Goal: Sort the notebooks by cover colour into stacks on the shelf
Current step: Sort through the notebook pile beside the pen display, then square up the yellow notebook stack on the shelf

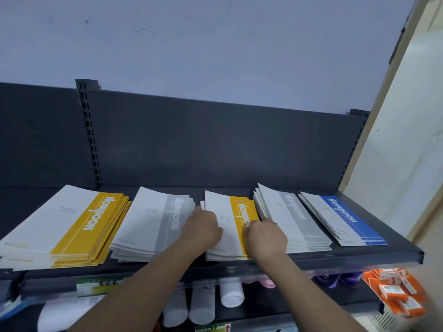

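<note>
A: Where do our hands sit right now?

B: Both are at the centre of the frame, on the middle yellow stack (229, 224). We have our left hand (201, 226) on its left side, fingers curled over the white part of the top cover and thumb up along the stack's left edge, so it grips that side.

A: And the other one?

B: Our right hand (266, 238) is on the right side of the same stack, with bent fingers on the yellow band. Their tips are hidden, so we cannot tell whether it grips the covers or only presses on them.

A: How do the notebooks lie?

B: We see five stacks in a row along the dark shelf (402, 245). At the left of the frame is the big yellow stack (79, 226), fanned out. Next to it is the left grey stack (153, 221), just beside our left thumb. Right of our hands is the right grey stack (294, 219), its top cover curling upward at the far end. The blue stack (340, 216) is last, right of centre.

A: What else do we see?

B: A dark back panel (215, 144) rises behind the stacks, with a pale wall (215, 44) above it. In the lower part of the frame, white bottles (231, 294) lie on the level beneath, and orange packets (395, 293) fill the lower right corner.
</note>
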### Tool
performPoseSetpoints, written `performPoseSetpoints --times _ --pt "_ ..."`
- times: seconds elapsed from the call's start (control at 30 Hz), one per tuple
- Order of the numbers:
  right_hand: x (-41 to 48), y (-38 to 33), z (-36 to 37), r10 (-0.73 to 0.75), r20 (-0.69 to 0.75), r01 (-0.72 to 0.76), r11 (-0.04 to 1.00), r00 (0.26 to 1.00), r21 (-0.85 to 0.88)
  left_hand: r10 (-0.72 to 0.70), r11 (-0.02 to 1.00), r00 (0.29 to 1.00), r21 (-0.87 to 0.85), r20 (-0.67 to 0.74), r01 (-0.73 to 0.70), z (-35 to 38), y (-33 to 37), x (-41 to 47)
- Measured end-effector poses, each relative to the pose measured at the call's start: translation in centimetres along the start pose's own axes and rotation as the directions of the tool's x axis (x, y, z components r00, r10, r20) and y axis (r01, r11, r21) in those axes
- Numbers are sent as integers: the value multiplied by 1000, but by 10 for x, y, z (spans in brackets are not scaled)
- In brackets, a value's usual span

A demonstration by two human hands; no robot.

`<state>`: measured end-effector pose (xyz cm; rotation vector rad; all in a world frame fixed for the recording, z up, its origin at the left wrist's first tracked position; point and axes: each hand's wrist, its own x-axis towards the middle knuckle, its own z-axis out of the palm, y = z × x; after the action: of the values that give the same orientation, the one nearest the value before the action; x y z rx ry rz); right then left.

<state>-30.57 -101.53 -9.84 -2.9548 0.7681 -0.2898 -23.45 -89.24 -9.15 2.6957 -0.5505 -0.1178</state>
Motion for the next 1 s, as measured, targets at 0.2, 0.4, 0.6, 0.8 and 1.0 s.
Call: performPoseSetpoints --times 0.2,0.4,0.6,0.8,1.0 --pt "2 -5 -1 -74 26 77 989 997 -126 23 999 1000 38 -6 -23 -3 -1 -3" --pt "10 -21 -4 -172 -38 167 981 984 -99 75 990 986 128 -148 -56 -23 -14 -8" --pt "14 -67 -11 -283 -68 282 959 957 -20 117 943 963 332 -245 -30 -58 -52 -16" --pt "8 -134 -17 -399 -52 401 915 915 39 100 874 946 481 -309 65 -98 -118 -27" --pt "-4 -206 -16 -463 -41 465 881 885 91 27 853 946 500 -322 146 -132 -193 -34"
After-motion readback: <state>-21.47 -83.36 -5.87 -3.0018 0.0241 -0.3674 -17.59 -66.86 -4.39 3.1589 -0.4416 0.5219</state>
